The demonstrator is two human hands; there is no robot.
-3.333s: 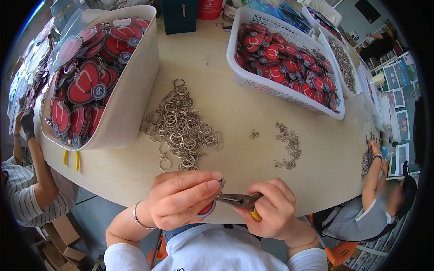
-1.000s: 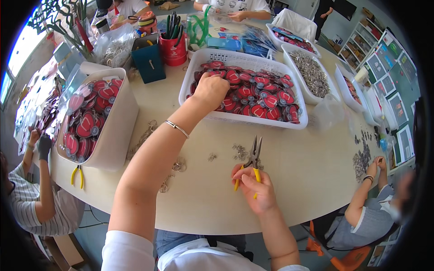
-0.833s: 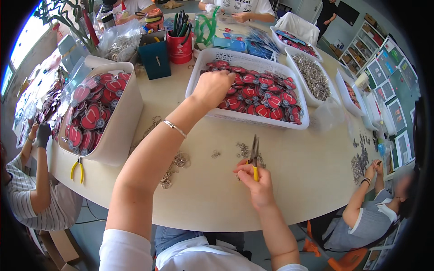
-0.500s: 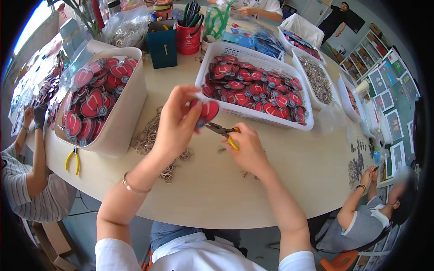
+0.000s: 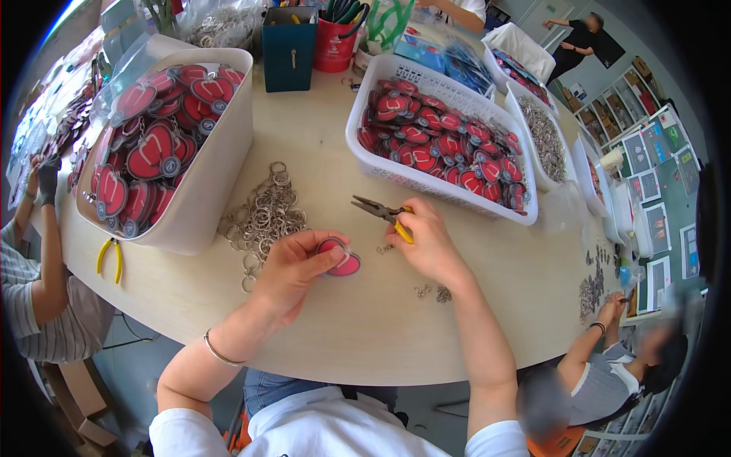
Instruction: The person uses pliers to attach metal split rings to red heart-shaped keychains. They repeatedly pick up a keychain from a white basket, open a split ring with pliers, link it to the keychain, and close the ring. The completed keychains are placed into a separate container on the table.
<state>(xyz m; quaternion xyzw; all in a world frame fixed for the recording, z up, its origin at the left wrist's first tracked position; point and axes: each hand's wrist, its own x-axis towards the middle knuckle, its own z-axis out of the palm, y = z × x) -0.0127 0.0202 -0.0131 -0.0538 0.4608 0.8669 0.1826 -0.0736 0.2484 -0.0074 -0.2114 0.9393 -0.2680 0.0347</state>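
Between the thumb and fingers of my left hand (image 5: pixel 293 270) is a red heart-shaped charm (image 5: pixel 346 264) with a dark edge, held low over the table. My right hand (image 5: pixel 428 238) grips pliers (image 5: pixel 381 211) with yellow handles; their dark jaws point left, apart from the charm. A heap of metal key rings (image 5: pixel 266 217) lies just beyond my left hand. Small metal links (image 5: pixel 443 294) lie in little piles near my right wrist. Past the pliers stands a white basket (image 5: pixel 449 206) full of similar red charms.
A tall cream bin (image 5: pixel 221 179) of charms stands at the left, with yellow-handled pliers (image 5: pixel 111 259) beside it. Behind are a dark green box (image 5: pixel 288 57) and a red pen cup (image 5: pixel 333 47). A tray of metal rings (image 5: pixel 544 137) sits at the right. Co-workers sit on both sides.
My left hand has come down and nearer to me with the charm, away from the basket. The pliers have parted from the charm and stay in my right hand.
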